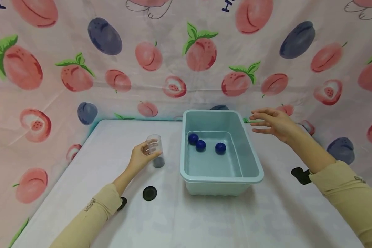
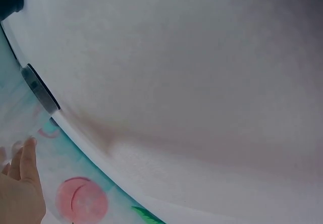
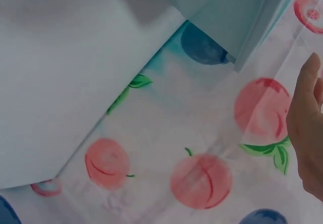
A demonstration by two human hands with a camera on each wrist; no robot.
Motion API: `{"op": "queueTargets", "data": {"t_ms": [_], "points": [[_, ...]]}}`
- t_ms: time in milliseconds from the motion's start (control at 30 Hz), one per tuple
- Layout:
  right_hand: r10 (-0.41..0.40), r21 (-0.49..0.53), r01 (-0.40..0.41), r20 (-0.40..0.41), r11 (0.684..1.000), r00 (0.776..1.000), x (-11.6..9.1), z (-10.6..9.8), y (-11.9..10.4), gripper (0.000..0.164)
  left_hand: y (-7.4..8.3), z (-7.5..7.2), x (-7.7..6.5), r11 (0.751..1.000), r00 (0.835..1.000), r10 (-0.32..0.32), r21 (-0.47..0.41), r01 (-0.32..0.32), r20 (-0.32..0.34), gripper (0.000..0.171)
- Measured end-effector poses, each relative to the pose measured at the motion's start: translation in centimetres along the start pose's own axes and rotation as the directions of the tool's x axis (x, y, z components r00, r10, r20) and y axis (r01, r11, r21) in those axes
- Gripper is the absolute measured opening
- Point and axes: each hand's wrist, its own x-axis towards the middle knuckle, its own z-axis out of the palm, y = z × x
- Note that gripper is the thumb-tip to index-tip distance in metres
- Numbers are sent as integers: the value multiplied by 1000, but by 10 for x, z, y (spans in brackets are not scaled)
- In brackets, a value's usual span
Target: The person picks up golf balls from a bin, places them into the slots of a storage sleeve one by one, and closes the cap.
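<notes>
My left hand [image 1: 139, 156] grips a clear cup [image 1: 155, 146] on the left part of the table, thumb on the near side and fingers behind it. The cup's lower end looks dark grey; whether it touches the table I cannot tell. To the right stands a light blue plastic tub [image 1: 221, 179] with three dark blue balls [image 1: 200, 145] on its floor. My right hand [image 1: 274, 124] hovers just beyond the tub's right rim, fingers spread and holding nothing. In the right wrist view, part of the right hand [image 3: 308, 128] shows at the edge.
A black round disc [image 1: 150, 193] lies on the white table [image 1: 173, 220], nearer than the cup. Behind the table hangs a fruit-patterned cloth [image 1: 173, 51]. Dark pieces [image 1: 301, 175] show beside both sleeves.
</notes>
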Motion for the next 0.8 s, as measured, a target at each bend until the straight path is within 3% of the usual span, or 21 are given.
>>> {"op": "queueTargets", "data": {"t_ms": [200,400,500,800], "points": [[57,-147,-58,-7,987,998,15,10,-18,8,0,2,2,1000,1000,-8,-16,8,-9,48],[100,-277,-97,-2,956,995,30,23,-28,45,-1,5,4,1000,1000,-7,-30,7,-12,49],[128,-333,-119,4,936,992,38,30,-30,55,-1,6,4,1000,1000,-9,-23,9,-15,49],[202,-423,-172,28,890,979,58,50,-31,48,1,5,5,999,999,-34,-11,34,-12,49]]}}
